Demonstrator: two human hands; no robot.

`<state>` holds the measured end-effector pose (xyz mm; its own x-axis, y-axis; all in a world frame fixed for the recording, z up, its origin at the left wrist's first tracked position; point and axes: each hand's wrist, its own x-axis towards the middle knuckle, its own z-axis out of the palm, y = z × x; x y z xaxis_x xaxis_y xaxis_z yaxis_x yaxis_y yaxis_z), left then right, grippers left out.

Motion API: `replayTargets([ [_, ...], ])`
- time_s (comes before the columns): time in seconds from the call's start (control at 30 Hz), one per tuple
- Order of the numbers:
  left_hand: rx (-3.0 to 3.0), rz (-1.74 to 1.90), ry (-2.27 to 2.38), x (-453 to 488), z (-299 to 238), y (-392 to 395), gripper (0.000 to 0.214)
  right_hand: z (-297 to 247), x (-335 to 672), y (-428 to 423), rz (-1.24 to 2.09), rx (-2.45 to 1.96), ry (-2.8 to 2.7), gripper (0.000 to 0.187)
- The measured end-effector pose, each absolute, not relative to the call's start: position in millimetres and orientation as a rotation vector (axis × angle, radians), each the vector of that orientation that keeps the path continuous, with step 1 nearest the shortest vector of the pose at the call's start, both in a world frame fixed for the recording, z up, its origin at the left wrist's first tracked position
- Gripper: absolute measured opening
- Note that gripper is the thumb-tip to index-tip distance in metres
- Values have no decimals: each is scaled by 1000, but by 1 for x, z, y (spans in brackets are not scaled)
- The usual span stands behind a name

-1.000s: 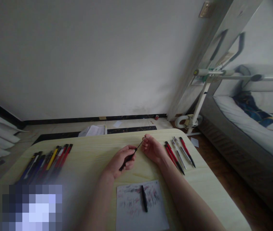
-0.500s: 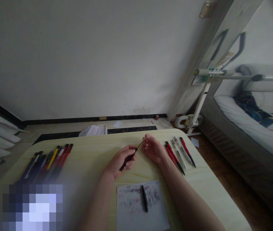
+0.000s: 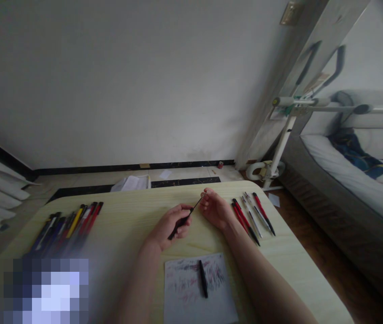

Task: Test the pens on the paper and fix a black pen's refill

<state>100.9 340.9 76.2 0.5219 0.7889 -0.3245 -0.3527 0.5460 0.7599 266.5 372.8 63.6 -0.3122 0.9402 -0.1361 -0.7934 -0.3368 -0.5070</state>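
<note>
My left hand [image 3: 174, 225] is closed round a black pen [image 3: 180, 222], which points up and to the right. From its far end sticks a thin dark rod [image 3: 197, 203] that looks like a pen refill. The fingers of my right hand [image 3: 214, 208] are curled in a pinch at the tip of this rod. Nearer to me a sheet of paper [image 3: 184, 310] covered in black and red scribbles lies on the table, and a short black pen or cap [image 3: 203, 279] rests on it.
Right of my right forearm lie several red-and-black pens [image 3: 264, 213] and clear pens [image 3: 253, 216]. A row of mixed pens [image 3: 73, 222] lies at the left of the wooden table [image 3: 127, 216]. A white exercise frame [image 3: 284, 139] and a sofa [image 3: 330, 180] stand to the right.
</note>
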Motion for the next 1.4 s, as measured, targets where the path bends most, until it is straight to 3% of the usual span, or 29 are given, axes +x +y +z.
replayTargets([
  [1.4, 698, 752, 713, 100, 72, 341, 15, 59, 266, 375, 1865, -545, -430, 12],
])
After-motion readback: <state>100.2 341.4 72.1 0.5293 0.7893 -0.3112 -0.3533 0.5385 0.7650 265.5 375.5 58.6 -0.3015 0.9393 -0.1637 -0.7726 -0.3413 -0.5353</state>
